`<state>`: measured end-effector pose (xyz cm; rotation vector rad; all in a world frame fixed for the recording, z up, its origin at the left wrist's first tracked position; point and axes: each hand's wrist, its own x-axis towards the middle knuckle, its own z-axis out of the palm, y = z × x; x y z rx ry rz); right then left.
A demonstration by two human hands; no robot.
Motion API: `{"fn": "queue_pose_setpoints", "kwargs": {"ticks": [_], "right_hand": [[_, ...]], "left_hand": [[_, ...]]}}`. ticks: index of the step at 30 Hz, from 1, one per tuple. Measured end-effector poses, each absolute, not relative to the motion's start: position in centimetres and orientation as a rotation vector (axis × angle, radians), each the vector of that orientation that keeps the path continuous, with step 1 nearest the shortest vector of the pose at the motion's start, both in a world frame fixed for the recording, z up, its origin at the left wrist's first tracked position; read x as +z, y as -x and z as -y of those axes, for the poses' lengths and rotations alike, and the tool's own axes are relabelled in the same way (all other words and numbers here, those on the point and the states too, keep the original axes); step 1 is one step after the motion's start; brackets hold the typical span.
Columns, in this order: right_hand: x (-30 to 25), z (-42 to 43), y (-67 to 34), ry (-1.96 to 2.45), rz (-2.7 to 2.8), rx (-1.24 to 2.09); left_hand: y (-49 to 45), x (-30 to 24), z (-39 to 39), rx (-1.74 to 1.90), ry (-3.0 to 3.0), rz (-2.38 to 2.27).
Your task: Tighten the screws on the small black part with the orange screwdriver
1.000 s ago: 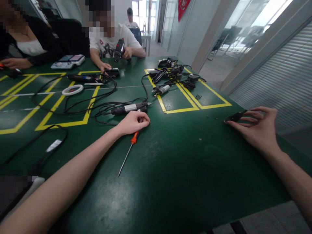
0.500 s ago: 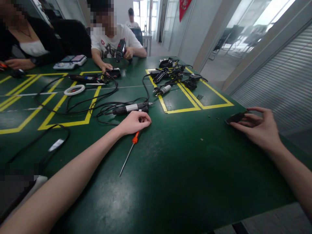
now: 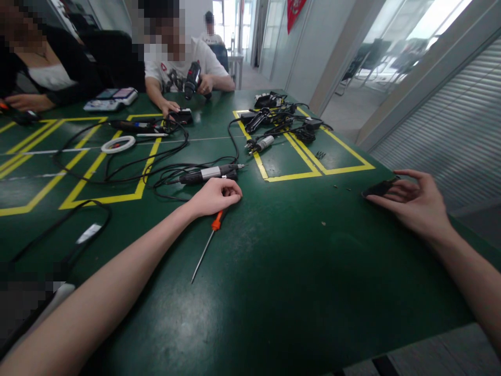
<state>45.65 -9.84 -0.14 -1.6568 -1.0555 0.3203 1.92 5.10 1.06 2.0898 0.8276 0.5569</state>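
My left hand (image 3: 214,197) rests on the green table (image 3: 297,271), fingers curled over the orange handle of a screwdriver (image 3: 206,247) whose thin shaft points back toward me. Just beyond its knuckles lies a black and silver corded power tool (image 3: 209,173). My right hand (image 3: 415,205) is at the table's right edge, fingers spread, with its fingertips touching a small flat black object (image 3: 378,188).
Black cables (image 3: 129,167) loop across yellow taped rectangles. A heap of black tools and plugs (image 3: 276,125) sits at the far middle, a white tape roll (image 3: 117,144) at the left. Two people sit opposite; one holds a drill (image 3: 191,79). The table edge drops off on the right.
My right hand's fingers have drawn in slightly round the black object. My left hand and the screwdriver have stayed put; the view shifted a little.
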Motion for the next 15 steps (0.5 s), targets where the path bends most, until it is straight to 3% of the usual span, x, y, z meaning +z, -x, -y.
{"fn": "queue_pose_setpoints", "kwargs": {"ticks": [6, 12, 15], "right_hand": [[-0.5, 9.8, -46.3, 1.653, 1.147, 0.218], [1.6, 10.1, -45.8, 1.540, 1.844, -0.849], [2.5, 9.3, -44.5, 1.443, 2.286, -1.089]], "left_hand": [[-2.0, 1.0, -5.2, 0.555, -2.089, -0.829], [-1.9, 0.9, -5.2, 0.564, -2.087, -0.802], [-1.9, 0.9, -5.2, 0.568, -2.095, -0.809]]}}
